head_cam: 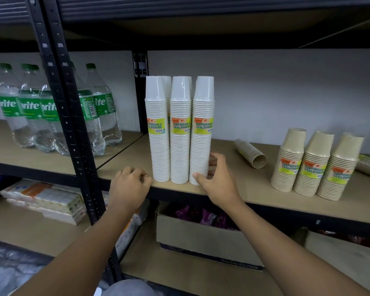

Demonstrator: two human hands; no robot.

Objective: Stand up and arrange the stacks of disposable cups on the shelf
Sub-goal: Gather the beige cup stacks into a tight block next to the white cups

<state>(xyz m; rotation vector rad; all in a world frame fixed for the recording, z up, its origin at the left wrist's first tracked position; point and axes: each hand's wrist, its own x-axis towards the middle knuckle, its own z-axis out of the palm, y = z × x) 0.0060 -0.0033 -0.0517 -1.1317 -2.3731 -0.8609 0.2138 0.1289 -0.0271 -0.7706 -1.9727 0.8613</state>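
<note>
Three white stacks [179, 133] stand upright, touching side by side, at the front of the shelf [254, 189], with more white cups behind them. Each wears a yellow-green label reading "DISPOSABLE TABLEWARE" above a barcode. My right hand [217, 178] grips the base of the rightmost stack [202, 146], thumb in front and fingers behind. My left hand [129, 184] rests on the shelf edge just beside the leftmost one, fingers curled and holding nothing. Further right a brown stack [250, 153] lies on its side. Beyond it stand three brown stacks [314, 165] bearing the same label. At left, the bottles [30, 105] show "prite".
</note>
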